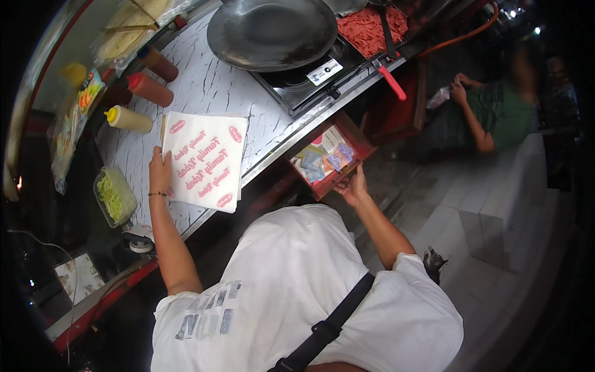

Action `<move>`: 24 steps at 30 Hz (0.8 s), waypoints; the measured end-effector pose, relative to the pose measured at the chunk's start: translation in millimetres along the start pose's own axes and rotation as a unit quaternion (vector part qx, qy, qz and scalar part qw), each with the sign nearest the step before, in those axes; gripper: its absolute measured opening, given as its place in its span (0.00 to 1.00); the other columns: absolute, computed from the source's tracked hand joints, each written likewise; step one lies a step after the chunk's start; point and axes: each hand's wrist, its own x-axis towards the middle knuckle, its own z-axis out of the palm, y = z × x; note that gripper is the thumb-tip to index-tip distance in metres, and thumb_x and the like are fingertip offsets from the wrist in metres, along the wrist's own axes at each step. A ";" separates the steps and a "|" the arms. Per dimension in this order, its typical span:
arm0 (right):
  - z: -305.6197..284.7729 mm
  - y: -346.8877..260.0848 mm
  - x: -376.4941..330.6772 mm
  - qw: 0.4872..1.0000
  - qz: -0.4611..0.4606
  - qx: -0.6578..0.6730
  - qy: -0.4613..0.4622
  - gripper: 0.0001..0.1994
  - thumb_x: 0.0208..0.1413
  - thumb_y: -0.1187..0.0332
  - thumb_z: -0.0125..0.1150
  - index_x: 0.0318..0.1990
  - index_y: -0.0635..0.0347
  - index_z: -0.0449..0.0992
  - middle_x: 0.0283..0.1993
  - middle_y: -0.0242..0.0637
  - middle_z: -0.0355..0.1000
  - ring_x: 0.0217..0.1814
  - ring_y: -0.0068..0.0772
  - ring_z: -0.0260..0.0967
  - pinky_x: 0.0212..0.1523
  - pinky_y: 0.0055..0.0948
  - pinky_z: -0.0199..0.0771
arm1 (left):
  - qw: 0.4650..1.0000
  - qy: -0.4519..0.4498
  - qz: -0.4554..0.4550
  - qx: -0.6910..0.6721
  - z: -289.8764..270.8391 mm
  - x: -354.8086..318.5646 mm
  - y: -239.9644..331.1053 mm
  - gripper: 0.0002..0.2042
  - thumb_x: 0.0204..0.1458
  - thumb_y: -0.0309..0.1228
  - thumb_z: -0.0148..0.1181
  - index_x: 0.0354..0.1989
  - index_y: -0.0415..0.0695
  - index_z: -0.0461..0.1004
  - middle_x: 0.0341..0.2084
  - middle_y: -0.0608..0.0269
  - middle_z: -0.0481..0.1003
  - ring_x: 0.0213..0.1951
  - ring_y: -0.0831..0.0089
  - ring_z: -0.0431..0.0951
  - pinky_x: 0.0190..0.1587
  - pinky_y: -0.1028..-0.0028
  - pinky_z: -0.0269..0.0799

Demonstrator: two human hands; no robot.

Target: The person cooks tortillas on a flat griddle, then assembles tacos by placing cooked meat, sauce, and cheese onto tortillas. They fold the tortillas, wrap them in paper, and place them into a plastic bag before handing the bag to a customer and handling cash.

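At the left edge of a stack of white wrapping paper (204, 158) with red print, my left hand (161, 172) has its fingers closed on the sheets. The stack lies on the marbled counter and its near corner reaches past the counter's edge. Below the counter a red wooden drawer (365, 150) is pulled out. My right hand (354, 186) grips its front board, thumb at the top and fingers underneath. Inside the drawer lie several loose banknotes (313, 162) in blue, orange and purple tones.
A dark pan (273, 31) sits on a stove (288, 84); beside it are red shredded meat (365, 34) and red-handled tongs (392, 80). Left are sauce bottles (150, 90) and a tub of chopped lettuce (114, 198). A person in green (502, 115) is at right.
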 end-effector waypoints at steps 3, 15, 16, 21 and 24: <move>11.7 -1.9 21.3 0.999 0.019 0.043 -0.013 0.47 0.58 0.26 0.41 0.75 0.48 0.47 0.72 0.55 0.44 0.71 0.60 0.52 0.67 0.61 0.59 | 0.999 0.028 0.024 0.029 -10.0 -8.5 25.5 0.11 0.65 0.30 0.49 0.48 0.34 0.65 0.30 0.35 0.77 0.36 0.37 0.78 0.38 0.54 0.72; 61.8 -28.9 92.7 0.980 0.100 0.057 -0.160 0.47 0.56 0.27 0.47 0.75 0.45 0.46 0.78 0.49 0.36 0.78 0.61 0.40 0.69 0.68 0.55 | 0.963 0.096 0.229 0.102 -205.7 -16.8 270.0 0.08 0.61 0.31 0.56 0.42 0.41 0.66 0.24 0.50 0.72 0.28 0.50 0.74 0.34 0.58 0.70; 64.5 -29.2 99.4 0.983 0.099 0.064 -0.139 0.48 0.55 0.26 0.47 0.75 0.46 0.46 0.77 0.50 0.38 0.78 0.62 0.39 0.69 0.69 0.54 | 0.937 0.158 0.294 0.102 -227.1 -11.2 293.0 0.08 0.62 0.32 0.56 0.42 0.42 0.66 0.23 0.56 0.70 0.25 0.57 0.73 0.33 0.60 0.69; 75.4 -35.3 118.5 0.978 0.069 0.038 -0.191 0.47 0.60 0.31 0.46 0.76 0.50 0.41 0.78 0.49 0.27 0.79 0.61 0.35 0.70 0.70 0.51 | 0.919 0.306 0.250 -0.006 -377.2 31.2 385.1 0.18 0.64 0.39 0.57 0.56 0.39 0.71 0.42 0.59 0.73 0.43 0.77 0.74 0.39 0.70 0.76; 71.6 -35.9 113.6 0.976 0.065 0.042 -0.205 0.44 0.61 0.33 0.47 0.76 0.44 0.40 0.78 0.50 0.30 0.78 0.65 0.36 0.70 0.71 0.51 | 0.897 0.376 0.220 0.073 -444.0 61.1 417.4 0.19 0.63 0.39 0.57 0.56 0.39 0.71 0.43 0.58 0.73 0.44 0.75 0.74 0.40 0.69 0.76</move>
